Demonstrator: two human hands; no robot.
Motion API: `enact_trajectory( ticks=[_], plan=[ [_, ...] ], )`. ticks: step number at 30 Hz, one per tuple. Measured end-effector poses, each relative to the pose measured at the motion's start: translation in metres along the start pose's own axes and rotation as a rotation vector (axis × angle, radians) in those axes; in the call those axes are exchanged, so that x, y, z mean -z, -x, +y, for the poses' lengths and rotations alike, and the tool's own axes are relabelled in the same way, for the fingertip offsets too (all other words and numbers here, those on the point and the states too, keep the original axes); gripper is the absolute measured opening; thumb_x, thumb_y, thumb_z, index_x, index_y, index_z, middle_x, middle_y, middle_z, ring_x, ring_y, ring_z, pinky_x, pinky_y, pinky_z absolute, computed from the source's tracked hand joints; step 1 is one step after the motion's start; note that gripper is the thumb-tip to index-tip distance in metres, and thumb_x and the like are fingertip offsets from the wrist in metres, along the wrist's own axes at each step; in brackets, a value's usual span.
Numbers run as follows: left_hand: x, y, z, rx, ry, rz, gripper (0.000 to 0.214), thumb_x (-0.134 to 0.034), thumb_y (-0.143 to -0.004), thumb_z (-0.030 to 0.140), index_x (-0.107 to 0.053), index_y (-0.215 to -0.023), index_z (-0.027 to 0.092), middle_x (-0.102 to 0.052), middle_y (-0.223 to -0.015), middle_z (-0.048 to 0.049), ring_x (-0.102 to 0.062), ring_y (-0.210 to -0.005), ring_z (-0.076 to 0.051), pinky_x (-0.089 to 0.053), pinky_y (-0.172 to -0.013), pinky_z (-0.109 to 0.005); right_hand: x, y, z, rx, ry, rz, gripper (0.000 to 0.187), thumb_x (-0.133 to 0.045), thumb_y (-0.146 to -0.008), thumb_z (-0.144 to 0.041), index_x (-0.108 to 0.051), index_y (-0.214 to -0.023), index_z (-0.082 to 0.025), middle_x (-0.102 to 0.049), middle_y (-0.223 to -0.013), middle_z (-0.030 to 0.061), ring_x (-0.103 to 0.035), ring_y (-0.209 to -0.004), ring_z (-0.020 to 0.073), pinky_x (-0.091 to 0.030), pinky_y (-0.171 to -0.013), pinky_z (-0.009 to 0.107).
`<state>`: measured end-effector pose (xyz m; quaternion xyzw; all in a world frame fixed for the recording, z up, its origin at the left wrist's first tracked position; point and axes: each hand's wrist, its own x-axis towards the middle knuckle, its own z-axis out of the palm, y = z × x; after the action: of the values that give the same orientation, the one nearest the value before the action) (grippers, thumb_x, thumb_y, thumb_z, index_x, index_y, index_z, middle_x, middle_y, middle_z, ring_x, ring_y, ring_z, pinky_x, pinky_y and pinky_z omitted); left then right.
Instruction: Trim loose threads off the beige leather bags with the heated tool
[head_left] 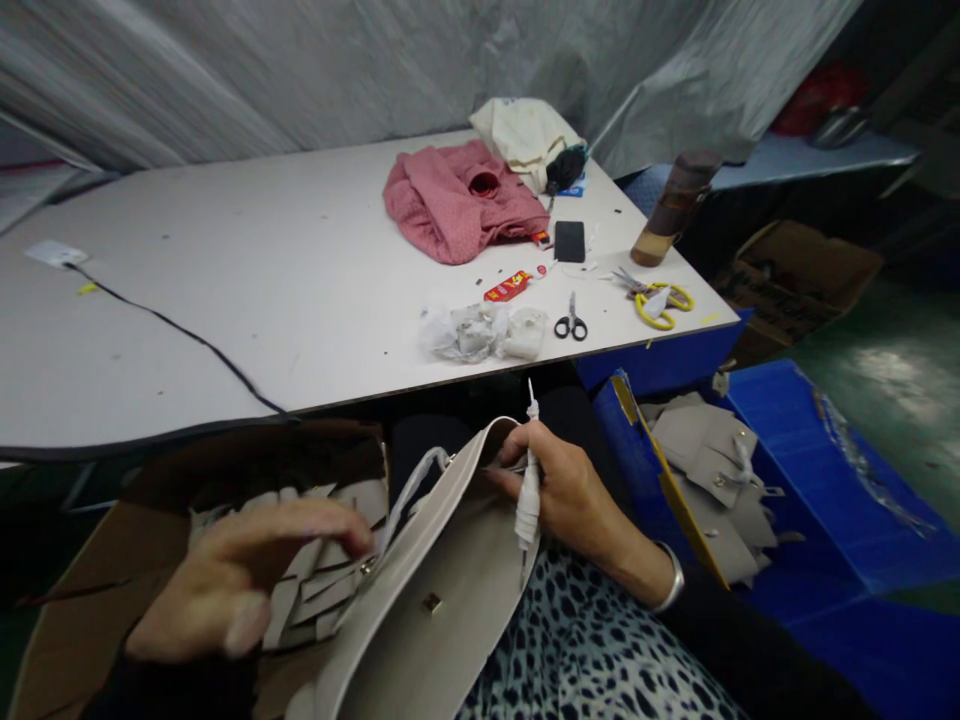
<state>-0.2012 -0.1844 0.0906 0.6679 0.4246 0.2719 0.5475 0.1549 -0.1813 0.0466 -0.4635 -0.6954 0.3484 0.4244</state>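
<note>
A beige handbag [435,560] lies tilted on the lap, its mouth gaping and a small gold-coloured metal fitting on the facing panel. My right hand [577,490] is closed round a thin tool wrapped in white [529,500], with a narrow metal tip pointing down; its exact kind is unclear. The thumb and fingers of that hand also reach the bag's upper rim. My left hand [232,570], smeared by motion, hovers left of the bag with thumb and index finger apart. Near its fingertip is the bag's handle, covered in pale wrapping [409,495].
Beige pieces fill a cardboard box [82,600] at left; more beige bags lie in a blue box [795,500] at right. On the white table [225,250] are black scissors [571,322], yellow-handled scissors [656,300], plastic packets [487,333], pink cloth [457,200] and a bottle [671,210].
</note>
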Motion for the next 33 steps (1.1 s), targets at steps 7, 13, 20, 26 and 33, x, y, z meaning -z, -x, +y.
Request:
enact_trajectory(
  ticks=[7,13,20,26,33],
  plan=[
    [-0.035,-0.143,0.050,-0.197,0.108,-0.185,0.068,-0.079,-0.083,0.063,-0.070,-0.140,0.027,-0.062,-0.152,-0.0132,-0.058,-0.139,-0.037,-0.043,-0.121,-0.050,-0.007,-0.013,-0.010,0.201,0.044,0.035,0.032,-0.072,-0.093,-0.014,-0.046,-0.105,-0.027,-0.053,-0.099,-0.0002,-0.054,-0.083,0.0160,-0.044,-0.073,0.026],
    [-0.036,-0.190,0.064,-0.083,-0.017,-0.574,0.079,-0.069,-0.084,0.075,-0.070,-0.138,0.019,-0.076,-0.127,-0.0168,-0.073,-0.112,-0.036,-0.057,-0.096,-0.044,-0.004,-0.029,-0.006,0.168,-0.078,0.056,0.035,-0.076,-0.088,-0.013,-0.047,-0.102,-0.026,-0.054,-0.096,-0.0024,-0.055,-0.082,0.0148,-0.045,-0.072,0.027],
    [-0.037,-0.173,0.084,0.005,-0.338,-0.556,0.071,-0.084,-0.081,0.048,-0.064,-0.144,0.022,-0.070,-0.141,-0.0087,-0.066,-0.127,-0.033,-0.049,-0.110,-0.040,0.011,-0.050,0.000,0.029,-0.325,0.011,0.024,-0.080,-0.091,-0.024,-0.057,-0.098,-0.024,-0.070,-0.095,-0.0014,-0.071,-0.088,0.0166,-0.054,-0.077,0.027],
    [-0.065,-0.162,0.061,0.035,-0.278,-0.242,0.069,-0.086,-0.078,0.036,-0.065,-0.143,0.023,-0.068,-0.144,-0.0074,-0.063,-0.131,-0.031,-0.045,-0.116,-0.042,0.012,-0.061,0.009,-0.076,-0.351,0.091,0.027,-0.083,-0.088,-0.032,-0.059,-0.091,-0.022,-0.074,-0.093,-0.0003,-0.066,-0.076,0.0147,-0.051,-0.069,0.026],
    [-0.088,-0.164,0.040,0.098,-0.085,0.019,0.039,-0.079,-0.084,0.033,-0.079,-0.121,0.020,-0.079,-0.125,-0.0076,-0.071,-0.117,-0.031,-0.051,-0.109,-0.042,0.005,-0.060,0.027,-0.111,-0.377,0.086,0.024,-0.080,-0.091,-0.035,-0.061,-0.096,-0.022,-0.073,-0.097,0.0010,-0.064,-0.078,0.0147,-0.052,-0.072,0.027]
  ],
)
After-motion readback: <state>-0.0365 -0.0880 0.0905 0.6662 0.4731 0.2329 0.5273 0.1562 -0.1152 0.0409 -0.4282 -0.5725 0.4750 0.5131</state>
